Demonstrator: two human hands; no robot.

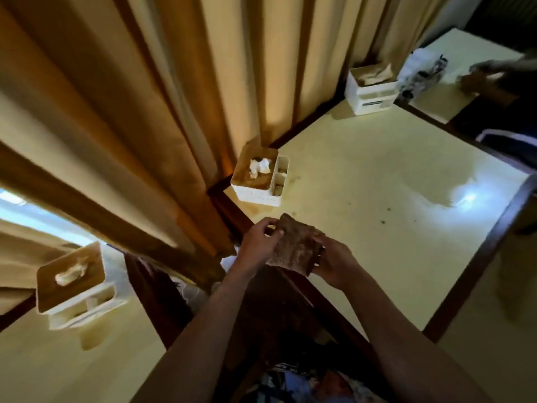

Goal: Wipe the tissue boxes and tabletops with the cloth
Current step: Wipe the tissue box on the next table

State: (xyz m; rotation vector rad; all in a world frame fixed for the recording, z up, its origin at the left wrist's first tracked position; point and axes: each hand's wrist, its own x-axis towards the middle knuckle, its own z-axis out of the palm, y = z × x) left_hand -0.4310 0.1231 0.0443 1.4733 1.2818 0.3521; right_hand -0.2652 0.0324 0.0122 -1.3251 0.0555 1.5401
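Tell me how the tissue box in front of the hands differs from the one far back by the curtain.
The near tissue box has a brown wooden-looking lid; the far tissue box shows white sides with a label band. Crumpled white tissue pokes from the near one; a flatter, beige sheet from the far one. The near one has open side compartments; none are visible on the far one. Both have white bodies and stand on the same pale tabletop, along the curtain.

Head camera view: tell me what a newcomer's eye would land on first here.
First, the brown cloth at the centre, gripped on either side by the left hand and the right hand above the near corner of the pale yellow table. Next, the white tissue box with a wooden lid beyond the hands at the table's corner by the tan curtains, and a similar second box on the table at lower left.
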